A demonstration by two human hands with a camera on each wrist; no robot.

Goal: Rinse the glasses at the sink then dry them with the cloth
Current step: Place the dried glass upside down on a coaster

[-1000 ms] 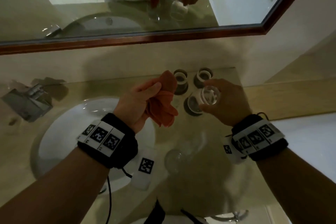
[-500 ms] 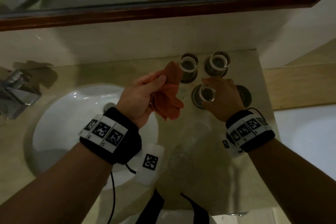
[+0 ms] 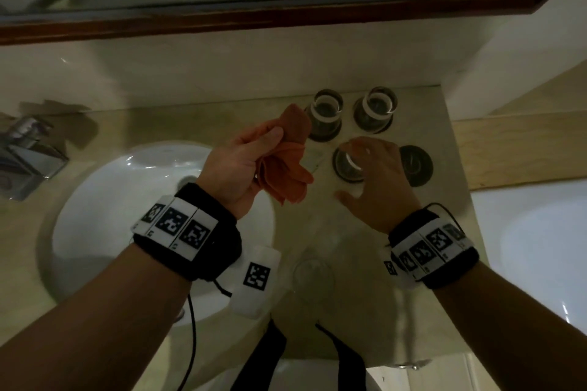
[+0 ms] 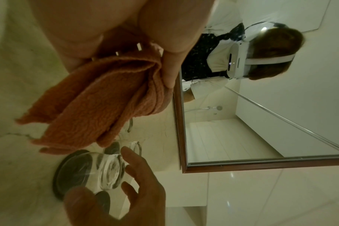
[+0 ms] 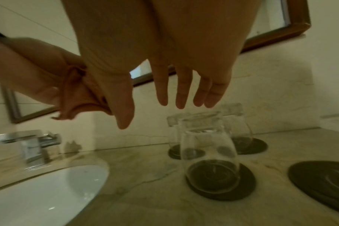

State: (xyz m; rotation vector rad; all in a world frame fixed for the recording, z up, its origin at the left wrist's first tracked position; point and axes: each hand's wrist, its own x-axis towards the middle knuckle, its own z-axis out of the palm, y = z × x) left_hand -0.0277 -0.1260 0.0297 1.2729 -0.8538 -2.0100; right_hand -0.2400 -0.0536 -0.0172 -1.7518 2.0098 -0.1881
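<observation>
The white sink basin (image 3: 95, 200) fills the lower left of the head view. At centre, the left hand (image 3: 235, 168) grips a soft, bunched orange cloth (image 3: 286, 162). The right hand (image 3: 378, 181) hovers with fingers spread, empty, over an inverted glass tumbler (image 5: 207, 154) on a dark coaster (image 5: 221, 182). The tumbler is probably rigid, fragile and slippery; grasp its sides. Only the right wrist view shows the gap between fingers and glass.
</observation>
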